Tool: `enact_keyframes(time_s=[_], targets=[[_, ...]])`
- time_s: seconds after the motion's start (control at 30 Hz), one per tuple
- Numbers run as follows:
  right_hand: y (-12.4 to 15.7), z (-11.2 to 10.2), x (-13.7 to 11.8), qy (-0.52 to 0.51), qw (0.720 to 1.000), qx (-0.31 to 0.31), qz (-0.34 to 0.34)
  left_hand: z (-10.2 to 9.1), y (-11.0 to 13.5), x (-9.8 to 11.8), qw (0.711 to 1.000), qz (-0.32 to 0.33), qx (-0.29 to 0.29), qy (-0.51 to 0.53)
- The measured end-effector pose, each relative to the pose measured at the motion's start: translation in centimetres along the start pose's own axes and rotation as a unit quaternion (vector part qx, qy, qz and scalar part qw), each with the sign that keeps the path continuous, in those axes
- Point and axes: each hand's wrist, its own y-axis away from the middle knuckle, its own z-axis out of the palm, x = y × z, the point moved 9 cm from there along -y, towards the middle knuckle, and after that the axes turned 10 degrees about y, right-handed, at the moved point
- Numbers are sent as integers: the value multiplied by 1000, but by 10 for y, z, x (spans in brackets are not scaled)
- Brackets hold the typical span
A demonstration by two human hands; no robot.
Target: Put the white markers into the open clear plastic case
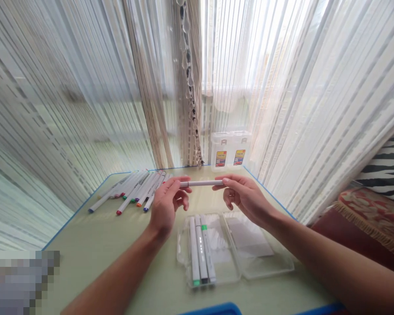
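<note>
A white marker pen (205, 183) is held level above the table, one end in each hand. My left hand (168, 201) pinches its left end between thumb and fingers. At the other end, my right hand (244, 194) grips it the same way. Below lies an open clear plastic case (238, 273). Three white markers (202, 249) rest side by side in its left half; green and dark ends show. A pale sheet (251, 238) sits in the right half. To the left of my left hand, several loose markers (128, 190) with coloured ends are spread in a pile.
Two clear cases (231, 151) with coloured labels stand at the far edge of the pale green table (95, 258). String curtains (85, 87) and a bead strand (190, 78) hang behind. A blue object (216, 309) lies at the near edge. Patterned fringed fabric (374, 218) is at right.
</note>
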Motion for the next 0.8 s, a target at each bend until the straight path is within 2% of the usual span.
enact_keyframes(time_s=[0.17, 0.43, 0.8], targets=[[0, -4, 0, -2, 1000, 22, 4, 2, 0, 1, 999, 16, -32, 12], [-1, -8, 1, -13, 999, 39, 23, 6, 6, 5, 998, 42, -51, -7], [0, -10, 5, -44, 995, 56, 65, 13, 11, 13, 991, 78, -60, -85]])
